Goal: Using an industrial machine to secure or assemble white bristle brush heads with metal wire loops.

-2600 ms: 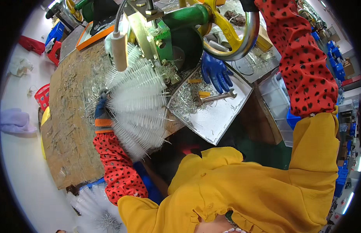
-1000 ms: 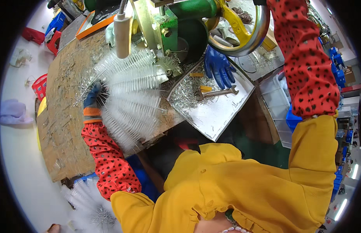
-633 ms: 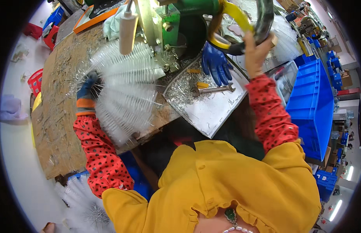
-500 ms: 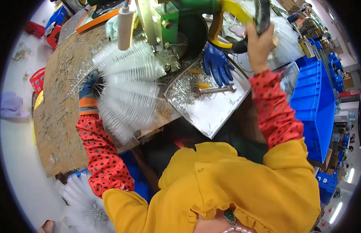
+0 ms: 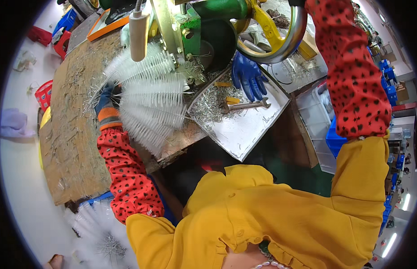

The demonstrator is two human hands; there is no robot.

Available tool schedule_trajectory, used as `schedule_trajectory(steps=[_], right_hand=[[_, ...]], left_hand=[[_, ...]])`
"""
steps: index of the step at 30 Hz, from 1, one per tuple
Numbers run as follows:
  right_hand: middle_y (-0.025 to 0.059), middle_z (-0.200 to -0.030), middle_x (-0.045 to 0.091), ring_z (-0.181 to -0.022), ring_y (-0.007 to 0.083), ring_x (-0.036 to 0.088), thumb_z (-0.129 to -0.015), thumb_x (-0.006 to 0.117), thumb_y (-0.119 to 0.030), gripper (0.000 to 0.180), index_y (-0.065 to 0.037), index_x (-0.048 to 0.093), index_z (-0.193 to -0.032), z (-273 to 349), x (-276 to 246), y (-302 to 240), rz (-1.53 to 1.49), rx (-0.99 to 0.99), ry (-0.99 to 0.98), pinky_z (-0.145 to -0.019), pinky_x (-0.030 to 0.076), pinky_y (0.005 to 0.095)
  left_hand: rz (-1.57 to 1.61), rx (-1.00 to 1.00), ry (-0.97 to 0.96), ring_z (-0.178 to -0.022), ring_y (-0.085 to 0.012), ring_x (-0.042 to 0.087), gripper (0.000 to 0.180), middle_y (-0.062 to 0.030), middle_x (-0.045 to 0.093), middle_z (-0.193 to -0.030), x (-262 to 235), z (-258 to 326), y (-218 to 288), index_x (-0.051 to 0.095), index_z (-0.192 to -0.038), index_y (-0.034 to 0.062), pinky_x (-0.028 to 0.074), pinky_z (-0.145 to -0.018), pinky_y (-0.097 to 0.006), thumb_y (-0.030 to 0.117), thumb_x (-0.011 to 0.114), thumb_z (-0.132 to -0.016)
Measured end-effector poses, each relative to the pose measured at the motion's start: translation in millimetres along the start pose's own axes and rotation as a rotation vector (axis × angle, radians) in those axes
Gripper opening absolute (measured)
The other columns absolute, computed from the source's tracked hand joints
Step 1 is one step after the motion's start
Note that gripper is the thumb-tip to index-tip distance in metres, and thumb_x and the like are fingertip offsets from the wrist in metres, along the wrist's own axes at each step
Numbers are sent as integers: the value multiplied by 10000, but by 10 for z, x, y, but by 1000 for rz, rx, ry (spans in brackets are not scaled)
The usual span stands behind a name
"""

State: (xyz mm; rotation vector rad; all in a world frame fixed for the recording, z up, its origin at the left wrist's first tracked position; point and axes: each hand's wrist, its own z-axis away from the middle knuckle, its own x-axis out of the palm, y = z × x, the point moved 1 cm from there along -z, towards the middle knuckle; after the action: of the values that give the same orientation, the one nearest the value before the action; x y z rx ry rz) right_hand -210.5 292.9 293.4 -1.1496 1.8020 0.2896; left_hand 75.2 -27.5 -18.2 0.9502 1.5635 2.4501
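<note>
My left hand (image 5: 106, 99), in a blue and orange knit glove, is closed around the thin wire stems of several bottle brushes (image 5: 152, 96) with white bristles. The bristles fan out to the right, toward the foot of a green press (image 5: 190, 38). My right arm (image 5: 352, 62), in a red sleeve with black dots, reaches up past the top edge, so the right hand itself is out of the picture. Near that sleeve's end is the press's yellow handwheel (image 5: 273, 33) with a steel rim. A dark handle shows at the top edge beside it.
A white tray (image 5: 244, 136) holds metal scraps, a wrench (image 5: 246, 105) and a blue glove (image 5: 248, 76). The worn wooden bench (image 5: 69, 130) lies left. More white brushes (image 5: 100, 228) are at lower left. A pale crate (image 5: 314, 125) and blue bin (image 5: 336, 139) stand right.
My right hand, earlier on the wheel's dark handle, has gone up out of view, and the handwheel has turned. My left hand shifted slightly right with the brushes.
</note>
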Motion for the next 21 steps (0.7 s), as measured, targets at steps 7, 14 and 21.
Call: schedule_trajectory(steps=[7, 14, 21], right_hand=[[163, -568, 501, -515, 274, 513, -717, 516, -238, 263, 19, 556, -759, 442, -111, -132, 56, -170, 89, -470, 386, 340], [161, -770, 562, -716, 282, 562, -717, 617, -244, 421, 33, 424, -969, 1876, 1196, 379, -503, 135, 715, -642, 429, 341], [181, -619, 508, -594, 320, 521, -724, 528, -201, 273, 13, 495, -890, 1264, 398, -37, -137, 54, 490, -524, 392, 373]], left_hand=[[17, -21, 10, -685, -198, 591, 232, -77, 617, -863, -28, -70, 14, 597, -929, 34, 492, -609, -310, 179, 597, -747], [-241, -40, 43, -742, -171, 570, 371, -63, 599, -914, -69, -58, 65, 559, -1015, 63, 475, -665, -272, 323, 602, -755], [-165, 110, -138, -795, -165, 568, 454, -66, 584, -992, -232, -46, -50, 521, -1083, 78, 463, -677, -282, 440, 444, -821]])
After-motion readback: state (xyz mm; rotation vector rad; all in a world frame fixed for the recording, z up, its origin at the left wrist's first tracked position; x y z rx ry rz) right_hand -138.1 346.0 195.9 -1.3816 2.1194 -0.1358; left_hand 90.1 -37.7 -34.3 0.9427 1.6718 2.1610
